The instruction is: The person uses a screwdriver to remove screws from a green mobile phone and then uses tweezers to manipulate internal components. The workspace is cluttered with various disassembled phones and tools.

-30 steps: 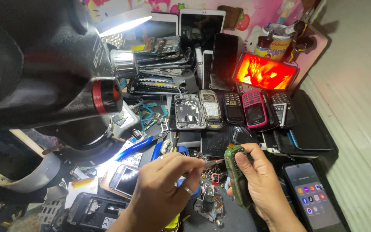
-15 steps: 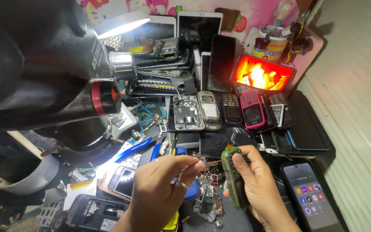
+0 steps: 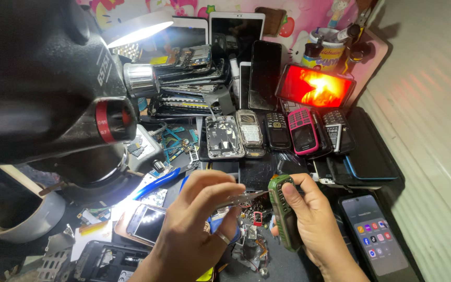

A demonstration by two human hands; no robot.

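Note:
My right hand (image 3: pixel 317 222) grips a small green and black phone body (image 3: pixel 284 211), held on edge above the workbench. My left hand (image 3: pixel 194 230), with a ring on one finger, pinches thin metal tweezers (image 3: pixel 241 199) whose tips point at the green phone's upper side. Below the tweezers lie loose circuit parts and wires (image 3: pixel 251 235). A blue-handled tool (image 3: pixel 158 182) lies just left of my left hand.
A black microscope (image 3: pixel 53 99) with a red ring looms at left. A row of old keypad phones (image 3: pixel 277 130) lies behind my hands, with stacked phones and tablets (image 3: pixel 236 31) further back. A lit red screen (image 3: pixel 314 86) leans at right. A smartphone (image 3: pixel 374 243) with icons rests at lower right.
My view has shifted slightly. Both hands stay together over the bench, the tweezers still at the green phone.

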